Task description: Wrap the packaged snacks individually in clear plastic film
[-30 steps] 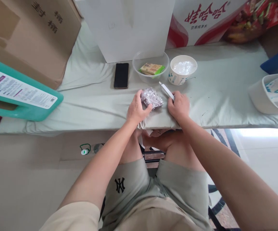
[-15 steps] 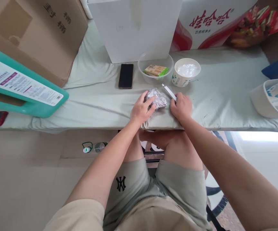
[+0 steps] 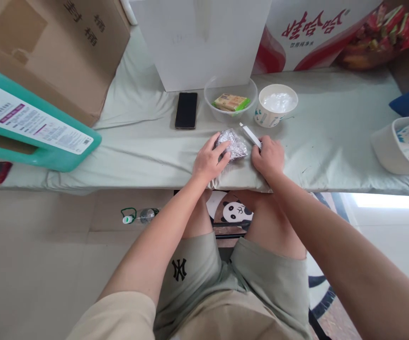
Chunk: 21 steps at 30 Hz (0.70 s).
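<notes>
Crinkled, shiny clear plastic wrap forms a small bundle (image 3: 235,145) on the cloth-covered table. My left hand (image 3: 209,158) grips it from the left, fingers curled over its near side; what the wrap encloses cannot be made out. Just to the right, my right hand (image 3: 268,155) is closed round a slim white utility knife (image 3: 250,135), its narrow tip pointing up and left. Beyond the hands, a clear plastic bowl (image 3: 209,101) contains packaged snacks (image 3: 230,102). Beside it stands a paper cup (image 3: 266,118) with clear plastic inside. A dark phone (image 3: 186,111) lies to the left.
A white box (image 3: 204,52) and a red-and-white carton (image 3: 296,42) back the table (image 3: 148,165). At left are a cardboard box (image 3: 84,80) and a green jug (image 3: 66,158). A white tub (image 3: 385,151) sits right. A bottle (image 3: 146,216) lies below on the floor.
Both hands keep their grips, with almost no movement. My right leg has shifted to the right, uncovering a panda picture below the table. The view has shifted slightly.
</notes>
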Tool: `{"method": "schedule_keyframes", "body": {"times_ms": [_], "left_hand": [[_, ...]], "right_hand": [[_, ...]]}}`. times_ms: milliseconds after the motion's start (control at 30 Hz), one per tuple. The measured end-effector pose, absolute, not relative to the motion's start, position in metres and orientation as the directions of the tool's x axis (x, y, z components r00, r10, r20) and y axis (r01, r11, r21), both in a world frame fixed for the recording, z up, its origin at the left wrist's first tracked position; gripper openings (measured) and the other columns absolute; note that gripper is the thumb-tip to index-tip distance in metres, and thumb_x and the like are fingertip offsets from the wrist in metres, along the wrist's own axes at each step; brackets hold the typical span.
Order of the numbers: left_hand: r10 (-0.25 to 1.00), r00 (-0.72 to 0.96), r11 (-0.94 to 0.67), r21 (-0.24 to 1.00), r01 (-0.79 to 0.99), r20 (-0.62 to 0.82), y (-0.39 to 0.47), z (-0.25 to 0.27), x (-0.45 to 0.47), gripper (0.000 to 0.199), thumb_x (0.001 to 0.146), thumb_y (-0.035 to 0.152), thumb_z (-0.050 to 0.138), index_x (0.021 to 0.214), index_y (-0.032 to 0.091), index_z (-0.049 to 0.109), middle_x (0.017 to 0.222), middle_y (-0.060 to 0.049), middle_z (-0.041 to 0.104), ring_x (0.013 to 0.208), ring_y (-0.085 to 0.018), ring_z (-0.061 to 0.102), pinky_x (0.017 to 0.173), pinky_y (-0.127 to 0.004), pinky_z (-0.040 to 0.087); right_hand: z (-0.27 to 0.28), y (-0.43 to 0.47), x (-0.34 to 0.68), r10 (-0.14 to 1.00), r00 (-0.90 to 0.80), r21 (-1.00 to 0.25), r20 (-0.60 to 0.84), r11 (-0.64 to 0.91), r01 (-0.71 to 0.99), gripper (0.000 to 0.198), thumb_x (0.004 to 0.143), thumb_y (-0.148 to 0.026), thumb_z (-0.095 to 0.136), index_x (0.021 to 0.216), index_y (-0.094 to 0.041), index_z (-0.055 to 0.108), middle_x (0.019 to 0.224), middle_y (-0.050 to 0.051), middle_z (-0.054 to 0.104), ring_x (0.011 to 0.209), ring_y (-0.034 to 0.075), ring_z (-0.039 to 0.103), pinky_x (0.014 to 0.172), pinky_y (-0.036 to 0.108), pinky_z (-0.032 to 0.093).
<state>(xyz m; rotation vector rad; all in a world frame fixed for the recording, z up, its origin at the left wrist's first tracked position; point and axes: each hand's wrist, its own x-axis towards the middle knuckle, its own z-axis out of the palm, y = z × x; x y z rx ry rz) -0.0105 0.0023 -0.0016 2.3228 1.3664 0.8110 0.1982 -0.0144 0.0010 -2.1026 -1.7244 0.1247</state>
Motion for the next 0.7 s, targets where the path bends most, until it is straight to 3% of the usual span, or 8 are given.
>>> {"method": "schedule_keyframes", "body": {"times_ms": [267,400,500,700], "left_hand": [[0.860,0.387,-0.510,0.521,0.685,0.333,0.005,-0.006,-0.012,0.041,0.099,0.041,0.048,0.133,0.024,0.063,0.155,-0.012,0.048,0.141,-0.028,0.050,0.117,-0.045,0.044],[0.857,0.380,-0.515,0.531,0.673,0.349,0.005,-0.007,-0.012,0.045,0.098,0.038,0.050,0.140,0.024,0.052,0.153,-0.012,0.051,0.142,-0.027,0.050,0.117,-0.044,0.044],[0.863,0.350,-0.503,0.558,0.660,0.364,0.005,-0.007,-0.012,0.048,0.096,0.037,0.054,0.141,0.021,0.046,0.150,-0.013,0.055,0.139,-0.025,0.053,0.116,-0.042,0.044],[0.859,0.377,-0.512,0.538,0.670,0.348,0.006,-0.005,-0.012,0.031,0.099,0.038,0.051,0.124,0.021,0.058,0.150,-0.013,0.055,0.139,-0.026,0.052,0.115,-0.041,0.044]], "right_hand": [[0.000,-0.015,0.199,0.951,0.230,-0.391,0.206,-0.135,0.910,0.023,0.089,-0.027,0.043,0.102,-0.020,0.060,0.100,0.016,0.070,0.094,0.033,0.056,0.084,0.046,0.040],[0.001,-0.015,0.199,0.952,0.238,-0.407,0.195,-0.142,0.902,0.024,0.089,-0.028,0.042,0.102,-0.019,0.060,0.099,0.016,0.069,0.094,0.033,0.056,0.083,0.046,0.041],[0.002,-0.015,0.202,0.952,0.236,-0.468,0.194,-0.122,0.875,0.023,0.089,-0.030,0.042,0.101,-0.021,0.060,0.096,0.014,0.068,0.093,0.032,0.056,0.083,0.046,0.043],[0.027,-0.039,0.212,0.942,0.265,-0.654,0.208,-0.068,0.754,0.025,0.090,-0.031,0.044,0.104,-0.023,0.063,0.096,0.009,0.068,0.092,0.028,0.060,0.084,0.043,0.046]]}}
